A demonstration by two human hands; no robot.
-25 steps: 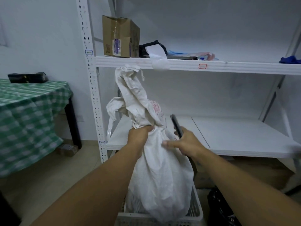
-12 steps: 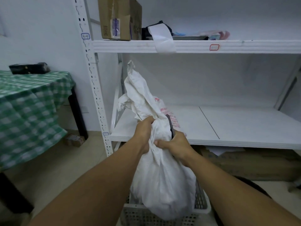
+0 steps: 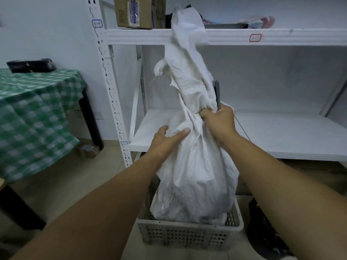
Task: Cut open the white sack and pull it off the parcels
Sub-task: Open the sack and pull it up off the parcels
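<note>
Now | your right hand [image 3: 218, 121]: fingers clench white sack [image 3: 197, 175] neck plus blade [image 3: 216, 92] | left hand [image 3: 166, 137]: spread flat just below them.

The right hand [image 3: 219, 121] grips the white sack [image 3: 197, 175] at its gathered neck, a dark blade [image 3: 217, 94] (handle hidden) standing up from the fist. The left hand [image 3: 165, 136] lies against the sack's side, thumb straight. The sack's bottom sits in a grey perforated crate [image 3: 187, 235].
</note>
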